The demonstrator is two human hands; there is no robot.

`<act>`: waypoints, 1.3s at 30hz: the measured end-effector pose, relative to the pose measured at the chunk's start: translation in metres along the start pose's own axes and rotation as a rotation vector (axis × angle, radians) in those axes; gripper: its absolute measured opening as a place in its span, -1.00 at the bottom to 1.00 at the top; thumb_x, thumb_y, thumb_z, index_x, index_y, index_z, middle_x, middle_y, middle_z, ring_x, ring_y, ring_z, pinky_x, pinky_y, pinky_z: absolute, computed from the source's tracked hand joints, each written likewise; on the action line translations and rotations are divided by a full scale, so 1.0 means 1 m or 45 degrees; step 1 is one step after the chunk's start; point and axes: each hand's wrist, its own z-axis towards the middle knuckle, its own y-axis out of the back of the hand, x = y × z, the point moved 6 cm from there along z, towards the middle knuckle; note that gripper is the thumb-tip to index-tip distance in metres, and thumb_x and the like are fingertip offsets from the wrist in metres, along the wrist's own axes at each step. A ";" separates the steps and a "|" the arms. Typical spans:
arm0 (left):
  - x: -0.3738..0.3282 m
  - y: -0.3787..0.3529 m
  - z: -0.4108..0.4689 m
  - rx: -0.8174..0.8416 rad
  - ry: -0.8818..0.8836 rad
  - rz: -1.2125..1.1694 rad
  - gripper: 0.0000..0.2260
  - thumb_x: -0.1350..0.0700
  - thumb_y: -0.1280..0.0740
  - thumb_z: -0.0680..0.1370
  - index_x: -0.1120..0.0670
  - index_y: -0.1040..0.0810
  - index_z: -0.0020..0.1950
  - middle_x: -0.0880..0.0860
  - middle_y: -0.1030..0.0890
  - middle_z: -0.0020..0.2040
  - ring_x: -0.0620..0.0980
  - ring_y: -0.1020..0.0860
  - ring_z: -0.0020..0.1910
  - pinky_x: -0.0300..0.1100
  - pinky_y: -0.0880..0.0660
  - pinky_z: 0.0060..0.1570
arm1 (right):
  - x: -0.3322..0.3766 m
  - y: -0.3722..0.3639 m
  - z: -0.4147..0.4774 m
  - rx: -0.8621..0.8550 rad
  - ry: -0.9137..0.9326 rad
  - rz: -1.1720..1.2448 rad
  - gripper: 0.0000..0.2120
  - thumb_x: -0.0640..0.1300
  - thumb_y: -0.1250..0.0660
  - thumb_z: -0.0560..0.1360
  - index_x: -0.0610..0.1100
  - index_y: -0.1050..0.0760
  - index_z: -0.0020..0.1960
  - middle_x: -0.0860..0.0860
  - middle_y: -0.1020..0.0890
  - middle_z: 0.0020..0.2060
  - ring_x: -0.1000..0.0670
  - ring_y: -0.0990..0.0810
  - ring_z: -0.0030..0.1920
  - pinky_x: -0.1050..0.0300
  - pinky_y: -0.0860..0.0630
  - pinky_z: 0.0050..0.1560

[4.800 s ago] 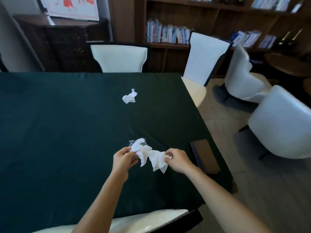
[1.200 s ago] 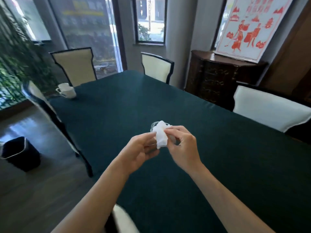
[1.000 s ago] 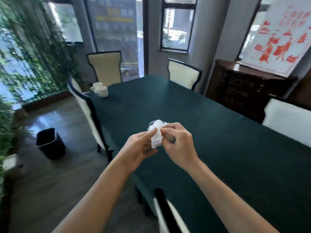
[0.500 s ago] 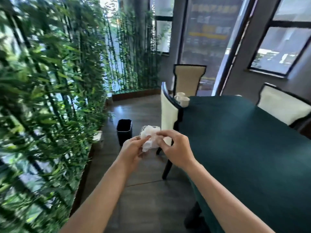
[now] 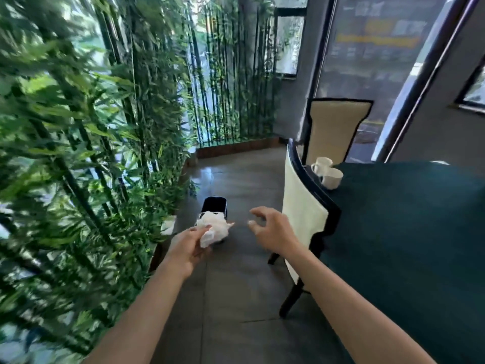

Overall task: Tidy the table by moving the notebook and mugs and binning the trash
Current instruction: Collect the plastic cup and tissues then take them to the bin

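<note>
Left hand [image 5: 189, 245] pinches the crumpled tissue [image 5: 214, 227], held out toward the black bin [image 5: 214, 205] for disposal. Right hand [image 5: 271, 229] hangs empty, fingers loosely spread.

Tall bamboo plants [image 5: 78, 153] fill everything from 7 to 11 o'clock, more stalks at 12 behind a low brown planter edge [image 5: 236, 147]. Grey tiled floor [image 5: 236, 298] runs down the middle. At 2 o'clock there's a cream chair [image 5: 338, 127] with dark trim, and a second cream-backed chair [image 5: 301, 206] closer in at 3. Big windows [image 5: 367, 61] up top right.
</note>
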 end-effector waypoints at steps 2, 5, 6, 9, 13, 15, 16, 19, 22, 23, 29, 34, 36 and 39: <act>-0.017 -0.004 0.031 -0.023 0.006 0.006 -0.88 0.20 -0.38 0.62 0.09 -0.62 -0.11 -0.05 -0.69 -0.44 -0.03 -0.57 -0.29 -0.15 -0.51 -0.26 | 0.002 -0.004 0.045 0.030 0.002 -0.010 -0.63 -0.10 -0.42 0.54 -0.16 -0.59 0.33 -0.08 -0.67 0.25 -0.07 -0.61 0.24 0.20 -0.39 0.26; -0.045 -0.010 0.079 -0.053 -0.003 -0.019 -0.87 0.21 -0.37 0.63 0.07 -0.61 -0.10 -0.07 -0.67 -0.46 -0.08 -0.57 -0.33 -0.25 -0.56 -0.40 | 0.002 -0.015 0.112 0.065 -0.027 0.010 -0.63 -0.09 -0.44 0.52 -0.15 -0.60 0.30 -0.08 -0.69 0.21 -0.10 -0.62 0.22 0.14 -0.42 0.27; -0.054 -0.012 0.094 -0.055 -0.007 -0.047 -0.86 0.22 -0.35 0.64 0.06 -0.60 -0.10 -0.08 -0.66 -0.47 -0.08 -0.55 -0.30 -0.26 -0.55 -0.40 | 0.002 -0.020 0.132 0.077 -0.041 0.024 -0.63 -0.08 -0.44 0.52 -0.14 -0.60 0.30 -0.07 -0.69 0.20 -0.10 -0.63 0.21 0.12 -0.44 0.27; -0.078 -0.017 0.137 -0.051 -0.009 -0.058 -0.86 0.23 -0.31 0.66 0.09 -0.58 -0.08 -0.08 -0.66 -0.47 -0.06 -0.53 -0.25 -0.30 -0.53 -0.43 | -0.002 -0.035 0.186 0.103 -0.073 0.040 -0.61 -0.07 -0.44 0.51 -0.13 -0.59 0.32 -0.07 -0.70 0.19 -0.09 -0.64 0.19 0.11 -0.47 0.27; -0.102 -0.019 0.217 -0.060 -0.001 -0.043 -0.97 0.23 -0.34 0.64 0.15 -0.57 0.05 -0.02 -0.63 -0.46 -0.10 -0.58 -0.43 -0.29 -0.49 -0.60 | -0.012 -0.059 0.257 0.146 -0.101 0.028 -0.62 -0.07 -0.43 0.51 -0.13 -0.59 0.31 -0.08 -0.70 0.18 -0.10 -0.64 0.19 0.12 -0.47 0.27; -0.112 -0.021 0.265 -0.075 0.014 -0.044 -0.95 0.23 -0.35 0.64 0.15 -0.57 0.09 0.03 -0.63 -0.35 -0.09 -0.58 -0.41 -0.29 -0.51 -0.57 | -0.019 -0.072 0.299 0.162 -0.107 0.004 -0.63 -0.08 -0.41 0.52 -0.13 -0.60 0.30 -0.07 -0.70 0.19 -0.10 -0.64 0.20 0.13 -0.46 0.27; -0.117 -0.024 0.291 -0.073 0.019 -0.046 -0.95 0.23 -0.35 0.64 0.15 -0.58 0.09 0.06 -0.62 -0.27 -0.06 -0.57 -0.33 -0.29 -0.53 -0.54 | -0.022 -0.078 0.322 0.169 -0.112 -0.006 -0.64 -0.09 -0.41 0.52 -0.14 -0.60 0.30 -0.07 -0.70 0.20 -0.10 -0.64 0.20 0.13 -0.45 0.27; -0.131 -0.031 0.371 -0.054 0.065 -0.043 -0.85 0.20 -0.34 0.65 0.15 -0.60 0.20 0.09 -0.60 -0.16 -0.03 -0.53 -0.24 -0.29 -0.54 -0.50 | -0.033 -0.098 0.393 0.211 -0.147 -0.048 -0.66 -0.11 -0.40 0.52 -0.14 -0.61 0.28 -0.07 -0.70 0.19 -0.10 -0.64 0.19 0.14 -0.43 0.24; -0.149 -0.034 0.454 -0.095 0.111 -0.060 -0.84 0.20 -0.36 0.64 0.13 -0.58 0.21 0.07 -0.61 -0.15 -0.04 -0.55 -0.22 -0.20 -0.51 -0.30 | -0.047 -0.122 0.469 0.257 -0.210 -0.071 -0.65 -0.11 -0.41 0.52 -0.15 -0.61 0.28 -0.07 -0.70 0.19 -0.11 -0.64 0.19 0.14 -0.44 0.22; -0.154 -0.035 0.483 -0.113 0.129 -0.055 -0.88 0.22 -0.36 0.63 0.14 -0.59 0.16 0.08 -0.61 -0.16 -0.03 -0.55 -0.22 -0.18 -0.48 -0.25 | -0.053 -0.132 0.496 0.296 -0.230 -0.079 -0.65 -0.11 -0.40 0.53 -0.15 -0.60 0.30 -0.07 -0.69 0.20 -0.10 -0.63 0.20 0.15 -0.44 0.22; -0.171 -0.034 0.619 -0.290 0.191 0.133 -0.93 0.19 -0.43 0.60 0.19 -0.63 0.05 0.21 -0.61 -0.06 0.06 -0.55 -0.20 -0.22 -0.54 -0.42 | -0.097 -0.183 0.621 0.428 -0.355 -0.089 -0.71 -0.10 -0.36 0.56 -0.13 -0.61 0.26 -0.06 -0.69 0.19 -0.07 -0.63 0.19 0.21 -0.39 0.12; -0.155 -0.036 0.709 -0.380 0.295 0.280 -0.92 0.22 -0.53 0.51 0.22 -0.68 -0.06 0.16 -0.63 -0.25 0.05 -0.56 -0.28 -0.18 -0.47 -0.28 | -0.158 -0.240 0.696 0.499 -0.450 -0.060 -0.73 -0.12 -0.36 0.56 -0.17 -0.63 0.22 -0.10 -0.71 0.14 -0.10 -0.65 0.18 0.13 -0.45 0.17; -0.136 -0.035 0.753 -0.449 0.298 0.397 -0.88 0.24 -0.55 0.49 0.28 -0.72 -0.03 -0.03 -0.60 -0.52 -0.12 -0.54 -0.53 -0.30 -0.43 -0.49 | -0.195 -0.278 0.725 0.563 -0.469 -0.056 -0.71 -0.10 -0.37 0.54 -0.13 -0.63 0.23 -0.05 -0.72 0.14 -0.04 -0.65 0.17 0.21 -0.45 0.16; -0.103 -0.035 0.803 -0.423 0.311 0.536 -0.86 0.30 -0.52 0.50 0.23 -0.65 -0.24 -0.13 -0.44 -0.73 -0.30 -0.45 -0.70 -0.45 -0.39 -0.56 | -0.250 -0.336 0.754 0.666 -0.506 -0.053 -0.71 -0.06 -0.37 0.53 -0.03 -0.62 0.24 0.03 -0.71 0.11 0.05 -0.65 0.13 0.31 -0.44 0.10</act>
